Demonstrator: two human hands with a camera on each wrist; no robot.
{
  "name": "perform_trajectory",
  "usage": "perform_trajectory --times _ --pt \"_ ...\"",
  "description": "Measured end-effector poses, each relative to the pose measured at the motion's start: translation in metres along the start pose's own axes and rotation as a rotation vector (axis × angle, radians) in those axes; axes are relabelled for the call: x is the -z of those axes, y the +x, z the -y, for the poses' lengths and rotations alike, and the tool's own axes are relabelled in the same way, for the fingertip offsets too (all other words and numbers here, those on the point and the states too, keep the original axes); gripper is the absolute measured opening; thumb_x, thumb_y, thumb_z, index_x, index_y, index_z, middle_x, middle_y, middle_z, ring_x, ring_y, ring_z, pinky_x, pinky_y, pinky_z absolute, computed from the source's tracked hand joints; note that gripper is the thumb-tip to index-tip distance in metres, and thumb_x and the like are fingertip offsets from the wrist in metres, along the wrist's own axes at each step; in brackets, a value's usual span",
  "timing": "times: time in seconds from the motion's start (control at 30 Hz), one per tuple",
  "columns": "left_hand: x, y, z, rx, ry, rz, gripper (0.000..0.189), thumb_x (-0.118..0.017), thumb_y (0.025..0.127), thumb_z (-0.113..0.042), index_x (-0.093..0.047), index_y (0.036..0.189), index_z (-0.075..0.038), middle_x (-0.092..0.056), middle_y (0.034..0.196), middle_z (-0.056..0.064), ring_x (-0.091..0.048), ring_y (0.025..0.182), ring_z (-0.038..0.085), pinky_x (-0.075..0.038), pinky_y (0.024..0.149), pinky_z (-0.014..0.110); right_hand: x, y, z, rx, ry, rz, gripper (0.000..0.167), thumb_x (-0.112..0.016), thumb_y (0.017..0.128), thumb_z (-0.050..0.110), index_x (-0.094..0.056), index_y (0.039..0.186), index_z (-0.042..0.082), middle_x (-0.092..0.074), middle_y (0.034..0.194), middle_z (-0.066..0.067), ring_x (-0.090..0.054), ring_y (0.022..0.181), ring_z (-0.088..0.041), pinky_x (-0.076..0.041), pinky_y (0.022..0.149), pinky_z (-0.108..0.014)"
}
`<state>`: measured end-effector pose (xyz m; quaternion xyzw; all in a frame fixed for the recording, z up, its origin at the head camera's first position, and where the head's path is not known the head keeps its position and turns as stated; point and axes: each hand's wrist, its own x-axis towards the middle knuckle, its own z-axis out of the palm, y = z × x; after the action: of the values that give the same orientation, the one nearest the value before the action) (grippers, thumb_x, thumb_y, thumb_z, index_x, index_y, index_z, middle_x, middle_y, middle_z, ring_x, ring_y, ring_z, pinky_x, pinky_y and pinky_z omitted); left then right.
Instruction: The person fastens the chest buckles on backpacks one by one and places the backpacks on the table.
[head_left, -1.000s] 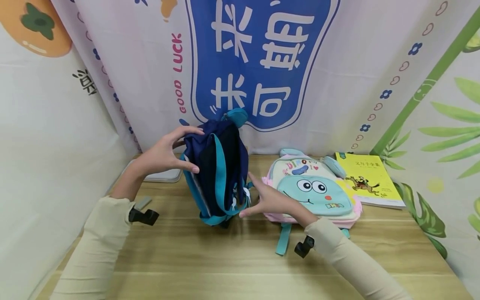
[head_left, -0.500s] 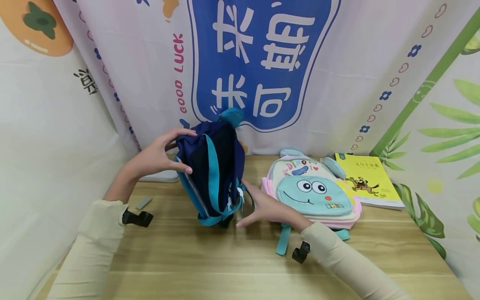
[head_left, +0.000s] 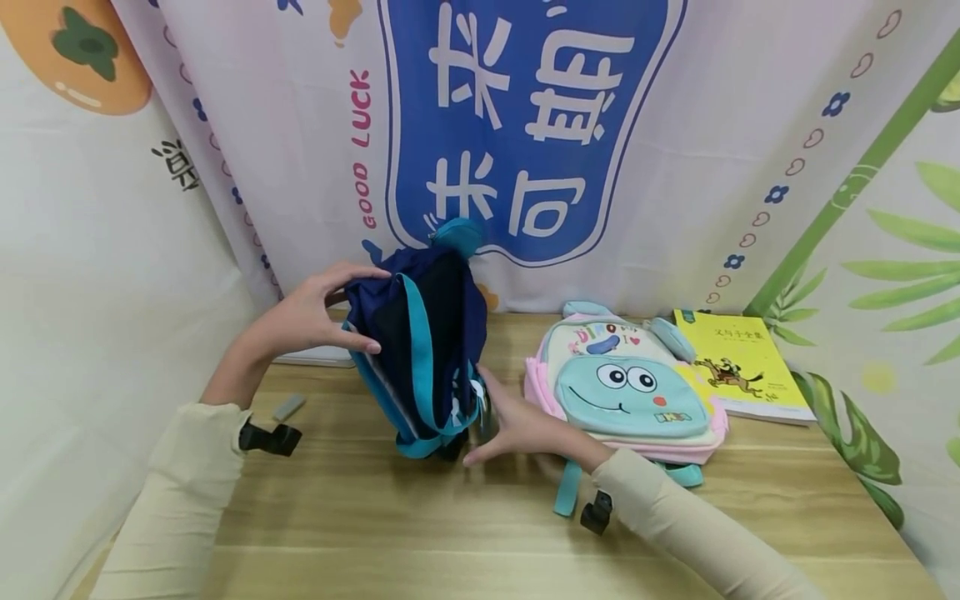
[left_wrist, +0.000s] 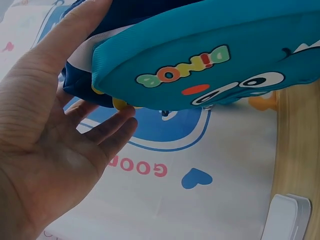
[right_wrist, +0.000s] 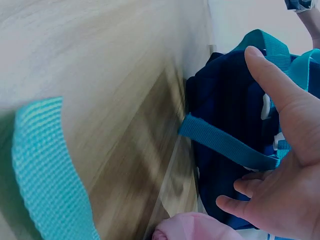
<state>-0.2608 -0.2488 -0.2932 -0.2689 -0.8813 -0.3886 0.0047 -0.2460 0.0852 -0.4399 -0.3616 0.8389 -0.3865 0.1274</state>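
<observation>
A dark blue child's backpack (head_left: 450, 333) with turquoise straps stands tilted at the back of the table, its strap side towards me. My left hand (head_left: 300, 312) grips its left side, thumb on the near face and fingers behind. In the left wrist view, the backpack's turquoise front pocket (left_wrist: 175, 65) shows a cartoon face and colourful letters. Thumb and fingers spread, my right hand (head_left: 517, 421) lies along the lower right side of the backpack. In the right wrist view its fingertips (right_wrist: 232, 205) are close against the dark fabric; firm contact cannot be told.
A pink and mint backpack (head_left: 630, 396) lies flat to the right, its strap (head_left: 567, 489) trailing forward. Beyond it lies a yellow book (head_left: 742, 358). A small grey block (head_left: 288, 407) and a white flat object (left_wrist: 287, 217) are at the left. A printed curtain hangs behind.
The dark blue backpack has shifted slightly left, and both hands have moved left with it. The right hand has also come a little lower. The grey block shows more fully.
</observation>
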Motion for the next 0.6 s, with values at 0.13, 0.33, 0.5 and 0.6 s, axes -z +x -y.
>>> perform_trajectory --times 0.13,0.33,0.5,0.6 --pt "0.001 -0.002 0.000 0.029 0.029 0.011 0.084 -0.090 0.077 -0.019 -0.049 0.150 -0.026 -0.038 0.157 0.007 -0.033 0.146 0.034 -0.029 0.115 0.071 -0.001 0.000 -0.001 -0.010 0.005 0.006 0.140 -0.094 0.071 0.037 0.009 0.164 0.018 -0.001 0.172 -0.005 -0.013 0.158 -0.020 -0.021 0.127 -0.045" --pt "0.000 0.000 0.005 0.034 0.011 0.034 0.080 -0.089 0.079 -0.019 -0.051 0.148 -0.023 -0.044 0.151 0.007 -0.037 0.142 0.031 -0.032 0.114 0.069 -0.002 -0.002 -0.006 -0.062 0.022 0.001 0.139 -0.092 0.073 0.039 0.011 0.164 0.018 -0.001 0.173 -0.005 -0.013 0.158 -0.022 -0.022 0.126 -0.047" --pt "0.002 -0.003 0.010 0.045 0.021 0.048 0.078 -0.089 0.079 -0.020 -0.051 0.147 -0.018 -0.047 0.146 0.009 -0.041 0.138 0.033 -0.034 0.112 0.069 -0.004 -0.001 -0.007 -0.061 0.052 -0.008 0.137 -0.091 0.074 0.044 0.009 0.164 0.017 -0.005 0.172 -0.007 -0.017 0.157 -0.024 -0.024 0.125 -0.048" --pt "0.004 -0.007 0.013 0.058 0.020 0.054 0.078 -0.089 0.079 -0.021 -0.050 0.146 -0.015 -0.046 0.147 0.010 -0.042 0.136 0.034 -0.036 0.111 0.067 -0.005 0.000 -0.006 -0.071 0.051 -0.004 0.137 -0.091 0.074 0.044 0.009 0.164 0.018 -0.006 0.172 -0.008 -0.017 0.157 -0.024 -0.024 0.125 -0.047"
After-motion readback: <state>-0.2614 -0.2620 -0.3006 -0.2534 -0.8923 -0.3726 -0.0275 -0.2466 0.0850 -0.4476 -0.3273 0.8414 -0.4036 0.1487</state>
